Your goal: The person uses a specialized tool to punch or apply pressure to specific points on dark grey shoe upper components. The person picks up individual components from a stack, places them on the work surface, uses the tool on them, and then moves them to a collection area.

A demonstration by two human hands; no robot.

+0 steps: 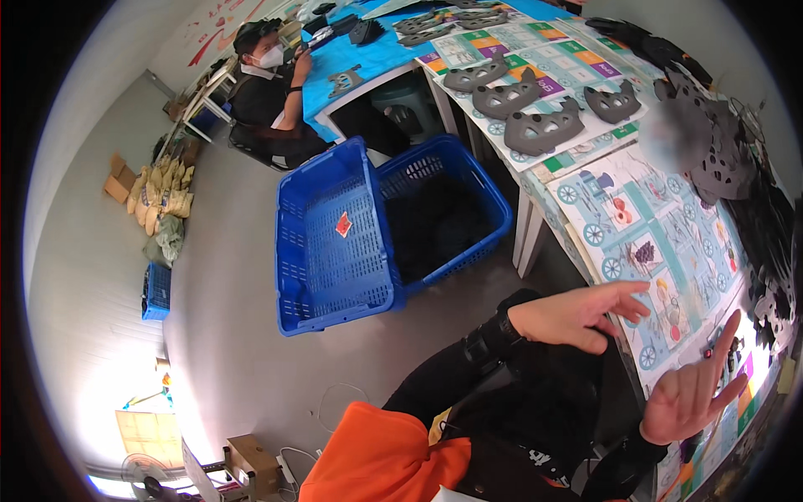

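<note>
Four parts [548, 138] are lying separate, upper right; a heap [726, 171] is seemingly waiting; left hand [573, 316] and right hand [684, 400] are hovering empty, fingers spread.

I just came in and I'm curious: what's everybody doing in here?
Someone is at a table with a picture-patterned cover. Their left hand is by its edge and their right hand is palm-up with fingers spread; neither seems to hold anything. Farther along lie curved grey pieces, with a pile of dark parts to the right. Another person sits at a blue-covered table. Two blue crates stand between.
</note>
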